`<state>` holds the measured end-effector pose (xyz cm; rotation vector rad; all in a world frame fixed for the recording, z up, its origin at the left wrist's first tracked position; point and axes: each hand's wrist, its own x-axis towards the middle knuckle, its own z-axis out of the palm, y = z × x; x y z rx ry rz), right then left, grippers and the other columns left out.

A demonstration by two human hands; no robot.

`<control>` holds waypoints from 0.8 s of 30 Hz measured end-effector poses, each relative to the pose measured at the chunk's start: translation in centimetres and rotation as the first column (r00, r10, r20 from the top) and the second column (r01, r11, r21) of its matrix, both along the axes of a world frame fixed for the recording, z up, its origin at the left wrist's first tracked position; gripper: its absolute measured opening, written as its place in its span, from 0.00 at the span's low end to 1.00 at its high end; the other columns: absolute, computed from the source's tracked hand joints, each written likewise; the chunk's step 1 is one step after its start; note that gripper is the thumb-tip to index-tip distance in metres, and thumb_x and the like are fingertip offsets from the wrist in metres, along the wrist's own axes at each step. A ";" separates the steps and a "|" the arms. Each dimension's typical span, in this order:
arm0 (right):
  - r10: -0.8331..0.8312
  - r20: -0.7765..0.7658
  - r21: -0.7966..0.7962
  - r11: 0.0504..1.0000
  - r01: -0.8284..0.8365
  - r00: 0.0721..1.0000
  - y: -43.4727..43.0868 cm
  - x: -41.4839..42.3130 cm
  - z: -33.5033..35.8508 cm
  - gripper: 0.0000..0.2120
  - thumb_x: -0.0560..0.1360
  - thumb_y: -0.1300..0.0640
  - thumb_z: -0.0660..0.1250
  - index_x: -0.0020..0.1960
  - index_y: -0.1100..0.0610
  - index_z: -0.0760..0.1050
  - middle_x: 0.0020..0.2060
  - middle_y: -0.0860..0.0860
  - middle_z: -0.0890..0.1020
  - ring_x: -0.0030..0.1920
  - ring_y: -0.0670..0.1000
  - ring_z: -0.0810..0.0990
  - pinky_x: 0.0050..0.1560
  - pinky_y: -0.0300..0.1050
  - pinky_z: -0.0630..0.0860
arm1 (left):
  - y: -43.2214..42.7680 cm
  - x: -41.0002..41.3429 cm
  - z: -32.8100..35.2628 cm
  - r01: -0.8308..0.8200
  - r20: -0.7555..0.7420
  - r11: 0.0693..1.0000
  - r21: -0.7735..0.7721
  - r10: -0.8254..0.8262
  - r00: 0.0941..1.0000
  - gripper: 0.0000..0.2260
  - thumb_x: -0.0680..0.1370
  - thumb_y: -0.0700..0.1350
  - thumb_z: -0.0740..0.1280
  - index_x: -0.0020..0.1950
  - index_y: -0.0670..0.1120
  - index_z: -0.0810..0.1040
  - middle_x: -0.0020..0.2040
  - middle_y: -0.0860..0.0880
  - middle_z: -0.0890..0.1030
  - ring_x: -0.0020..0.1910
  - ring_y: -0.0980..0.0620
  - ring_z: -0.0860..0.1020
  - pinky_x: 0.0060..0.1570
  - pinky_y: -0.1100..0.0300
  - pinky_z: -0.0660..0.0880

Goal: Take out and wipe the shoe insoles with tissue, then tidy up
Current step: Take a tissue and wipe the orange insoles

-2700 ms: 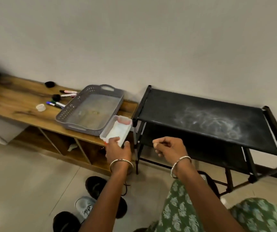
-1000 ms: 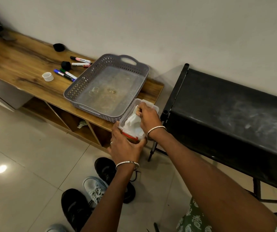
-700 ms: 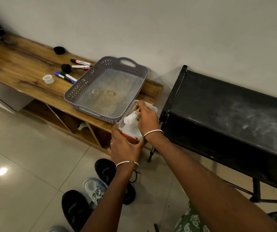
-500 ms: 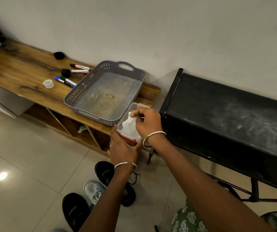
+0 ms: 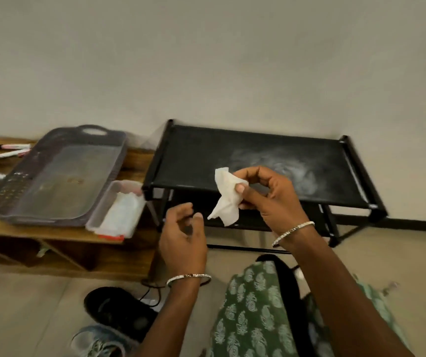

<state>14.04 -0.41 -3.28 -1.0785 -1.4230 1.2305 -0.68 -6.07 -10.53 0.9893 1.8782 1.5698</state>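
While thumb and fingertips [image 5: 241, 188] of the right hand [image 5: 271, 202] pinch a crumpled white tissue [image 5: 226, 202] in front of the black shoe rack [image 5: 258, 153], the left hand [image 5: 183, 235] hangs beside it, loosely curled and empty. Spreading the tissue flat with both hands first should give a better wiping face. Below the rack, a black shoe [image 5: 119, 310] and grey sneaker [image 5: 96, 341] lie on pale tile; left of it, the tissue box [image 5: 119, 212] sits on a wooden bench [image 5: 39, 230] against a plain wall.

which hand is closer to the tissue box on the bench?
Left. The left hand hovers just right of the tissue box, empty; the right hand is farther right, pinching a tissue before the black rack.
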 end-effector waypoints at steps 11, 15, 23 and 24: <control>-0.367 -0.071 0.041 0.928 0.371 0.927 -8.9 18.9 1.3 0.08 0.75 0.72 0.67 0.51 0.65 0.82 0.46 0.60 0.85 0.41 0.49 0.84 0.42 0.40 0.80 | -1.3 17.7 6.4 0.768 0.486 0.636 0.070 -0.694 0.530 0.06 0.79 0.38 0.69 0.55 0.44 0.82 0.45 0.44 0.86 0.39 0.53 0.83 0.32 0.62 0.79; -0.395 0.064 0.092 0.917 0.389 0.916 -12.3 24.8 0.8 0.15 0.70 0.68 0.75 0.56 0.58 0.83 0.52 0.53 0.83 0.49 0.52 0.83 0.50 0.50 0.82 | -2.2 23.1 7.9 0.820 0.400 0.568 0.077 -0.771 0.496 0.05 0.79 0.36 0.68 0.53 0.43 0.82 0.42 0.47 0.86 0.38 0.53 0.84 0.34 0.62 0.80; -0.598 0.132 0.072 0.801 0.594 0.790 -17.7 35.5 -2.3 0.16 0.67 0.60 0.80 0.53 0.58 0.81 0.46 0.55 0.85 0.45 0.55 0.85 0.47 0.50 0.82 | -4.0 34.8 7.1 0.963 0.178 0.242 -0.122 -0.949 0.261 0.08 0.83 0.42 0.63 0.55 0.52 0.80 0.51 0.48 0.84 0.51 0.51 0.80 0.48 0.56 0.75; -0.616 0.141 0.064 0.787 0.614 0.775 -18.3 36.8 -3.2 0.15 0.67 0.59 0.80 0.52 0.58 0.81 0.45 0.54 0.85 0.44 0.55 0.85 0.47 0.50 0.82 | -4.3 36.2 6.7 0.967 0.168 0.210 -0.144 -0.958 0.233 0.07 0.83 0.42 0.63 0.56 0.53 0.79 0.51 0.49 0.84 0.51 0.53 0.80 0.47 0.56 0.75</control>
